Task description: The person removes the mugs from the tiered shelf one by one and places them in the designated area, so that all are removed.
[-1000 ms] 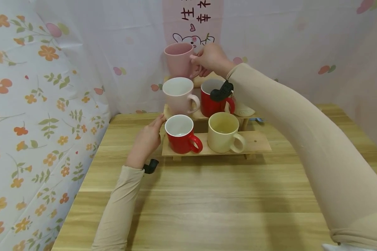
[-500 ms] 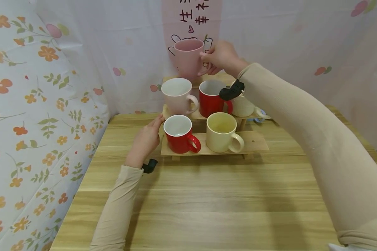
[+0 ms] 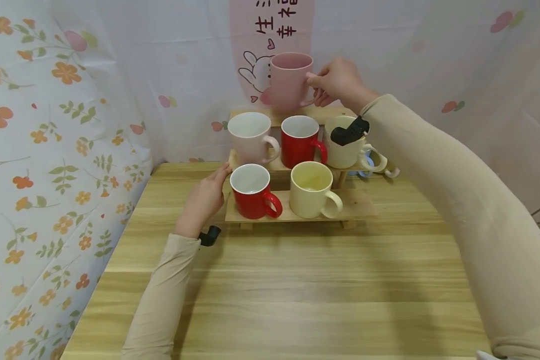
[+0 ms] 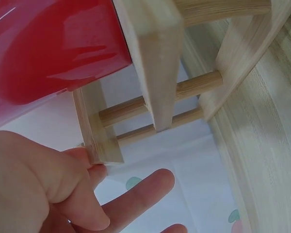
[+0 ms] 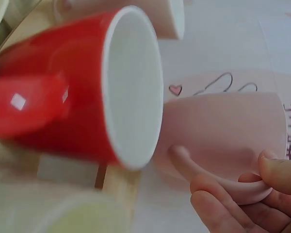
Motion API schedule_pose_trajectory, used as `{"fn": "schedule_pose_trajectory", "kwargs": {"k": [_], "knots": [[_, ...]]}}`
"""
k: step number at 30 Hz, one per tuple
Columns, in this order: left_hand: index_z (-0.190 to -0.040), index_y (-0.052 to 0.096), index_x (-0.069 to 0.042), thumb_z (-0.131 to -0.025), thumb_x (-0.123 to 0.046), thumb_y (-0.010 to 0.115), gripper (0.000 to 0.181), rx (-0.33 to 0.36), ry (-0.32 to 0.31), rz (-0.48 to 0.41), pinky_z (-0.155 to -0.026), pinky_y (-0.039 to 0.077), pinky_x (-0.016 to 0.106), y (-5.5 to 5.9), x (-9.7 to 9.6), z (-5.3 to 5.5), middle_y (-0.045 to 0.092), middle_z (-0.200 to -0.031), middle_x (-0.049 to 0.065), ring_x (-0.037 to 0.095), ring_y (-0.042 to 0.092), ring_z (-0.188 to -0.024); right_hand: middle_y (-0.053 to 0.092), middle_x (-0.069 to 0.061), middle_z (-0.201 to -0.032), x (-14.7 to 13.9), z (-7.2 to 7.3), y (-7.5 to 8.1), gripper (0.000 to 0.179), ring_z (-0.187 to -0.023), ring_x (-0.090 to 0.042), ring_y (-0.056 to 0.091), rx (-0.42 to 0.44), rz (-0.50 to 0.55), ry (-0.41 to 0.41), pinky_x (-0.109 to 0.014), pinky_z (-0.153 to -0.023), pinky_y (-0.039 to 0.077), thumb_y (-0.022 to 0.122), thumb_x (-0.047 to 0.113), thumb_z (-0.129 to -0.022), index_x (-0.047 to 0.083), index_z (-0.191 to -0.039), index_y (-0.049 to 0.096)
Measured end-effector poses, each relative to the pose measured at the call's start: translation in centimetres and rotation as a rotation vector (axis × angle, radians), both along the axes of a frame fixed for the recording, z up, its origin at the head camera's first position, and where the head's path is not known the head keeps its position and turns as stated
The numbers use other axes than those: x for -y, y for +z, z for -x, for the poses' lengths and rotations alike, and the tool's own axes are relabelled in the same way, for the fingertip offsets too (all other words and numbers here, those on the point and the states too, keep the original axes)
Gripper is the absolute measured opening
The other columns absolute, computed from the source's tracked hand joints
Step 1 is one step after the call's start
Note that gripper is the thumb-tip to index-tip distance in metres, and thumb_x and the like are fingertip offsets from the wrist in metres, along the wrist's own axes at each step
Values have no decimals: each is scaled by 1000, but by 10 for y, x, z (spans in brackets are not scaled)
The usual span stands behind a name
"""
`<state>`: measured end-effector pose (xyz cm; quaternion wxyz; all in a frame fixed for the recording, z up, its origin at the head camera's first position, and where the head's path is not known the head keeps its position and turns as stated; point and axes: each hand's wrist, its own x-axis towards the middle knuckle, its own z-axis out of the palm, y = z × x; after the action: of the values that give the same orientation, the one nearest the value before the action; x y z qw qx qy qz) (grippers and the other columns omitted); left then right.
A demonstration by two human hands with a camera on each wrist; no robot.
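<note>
My right hand [image 3: 339, 80] holds the handle of a pink mug [image 3: 290, 82], upright at the top tier of a stepped wooden rack [image 3: 360, 205]. In the right wrist view, thumb and fingers pinch that handle; whether the mug's base touches the plank I cannot tell. My left hand [image 3: 204, 200] touches the left end of the middle plank with its fingertips. One finger [image 4: 145, 196] stretches out straight beside it in the left wrist view. A pale pink mug [image 3: 247, 140], a red mug [image 3: 297, 145] and a cream mug [image 3: 342, 155] stand on the middle tier.
A second red mug [image 3: 254, 195] and a yellow mug [image 3: 308, 192] stand on the lowest tier. Blue [image 3: 364, 167] and beige handles show behind the rack's right end. Patterned cloth [image 3: 63, 200] hangs at the left and back. The wooden table [image 3: 297, 290] extends in front.
My right hand has carried the pink mug rightward along the top tier, from behind the pale pink mug to behind the red one. My left hand has stayed at the rack.
</note>
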<state>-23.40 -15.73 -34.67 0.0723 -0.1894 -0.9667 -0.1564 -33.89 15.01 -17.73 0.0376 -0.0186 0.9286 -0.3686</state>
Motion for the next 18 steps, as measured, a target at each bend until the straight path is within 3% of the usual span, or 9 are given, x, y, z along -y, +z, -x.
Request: {"fn": "schedule_pose_trajectory", "kwargs": {"k": [11,18], "knots": [[-139,47,-4,-85,11,44,57,-40,2,-4,-69,53,49,-1,3,2,46,-146,11,44,64,-95,61,9,-53,-28,-3,-1,37,-53,-4,65,-4,68,-26,-19,-59,55,54,36,-95,-1,-96,62],[-142,45,-9,-87,7,44,58,7,28,36,-58,51,44,0,0,1,43,-149,5,41,65,-87,63,7,-55,-49,-8,-5,38,-54,-5,66,8,112,-48,-19,-58,55,56,37,-94,0,-90,64]]}}
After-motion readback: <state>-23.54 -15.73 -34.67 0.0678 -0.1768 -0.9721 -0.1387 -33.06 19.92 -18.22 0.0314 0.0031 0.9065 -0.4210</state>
